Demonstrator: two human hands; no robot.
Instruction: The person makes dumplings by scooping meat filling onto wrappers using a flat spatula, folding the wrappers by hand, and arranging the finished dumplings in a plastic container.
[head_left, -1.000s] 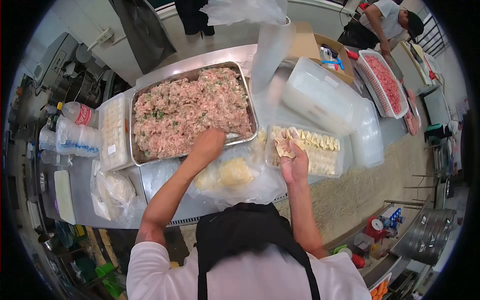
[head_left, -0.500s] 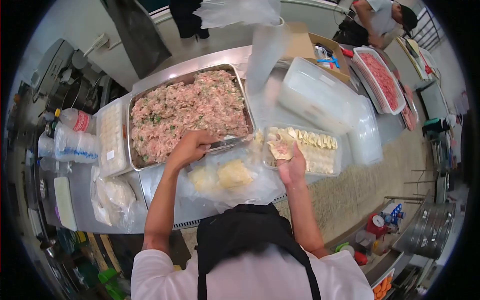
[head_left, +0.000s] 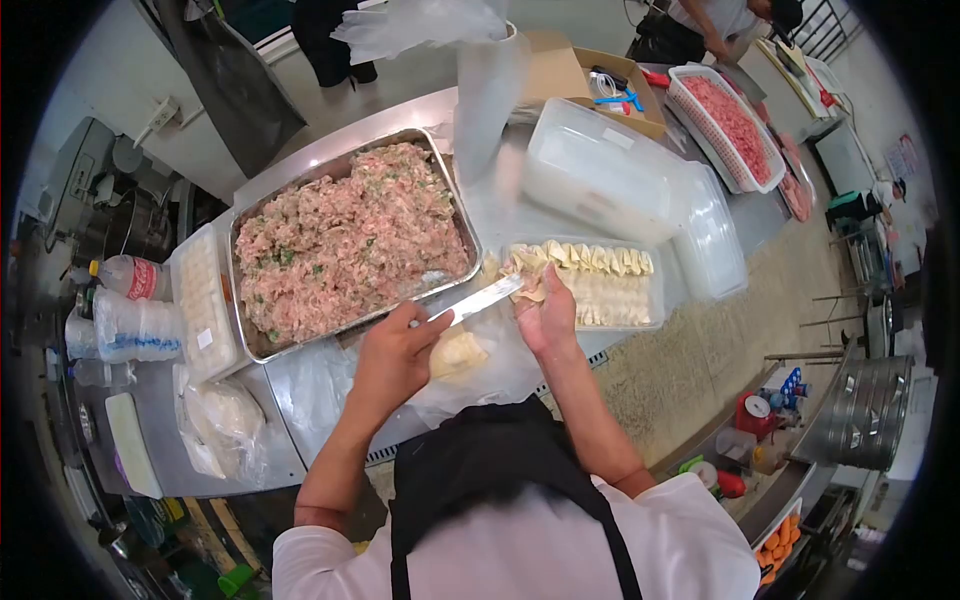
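Observation:
My left hand (head_left: 393,352) is closed round a flat metal spatula (head_left: 484,299). Its far end touches a dumpling wrapper (head_left: 532,285) with some meat on it. That wrapper rests in my right hand (head_left: 549,318), whose fingers curl about it. Just beyond is a clear plastic tray (head_left: 610,326) with rows of folded dumplings (head_left: 590,258). To the left stands a deep metal tray (head_left: 350,347) heaped with minced meat filling (head_left: 350,235) flecked with green. A stack of yellowish wrappers (head_left: 457,355) lies in plastic below my hands, partly hidden by my left hand.
Lidded plastic containers (head_left: 600,170) sit behind the dumplings. A white basket of meat (head_left: 725,125) and a cardboard box (head_left: 630,95) are farther back. At the left are a container of pale pieces (head_left: 205,300) and bottles (head_left: 135,275). Another person (head_left: 700,25) works at the back right.
My left hand has come away from the metal tray's edge towards my right hand, bringing the spatula onto the wrapper. My right hand has shifted slightly left. The whole view has turned a little.

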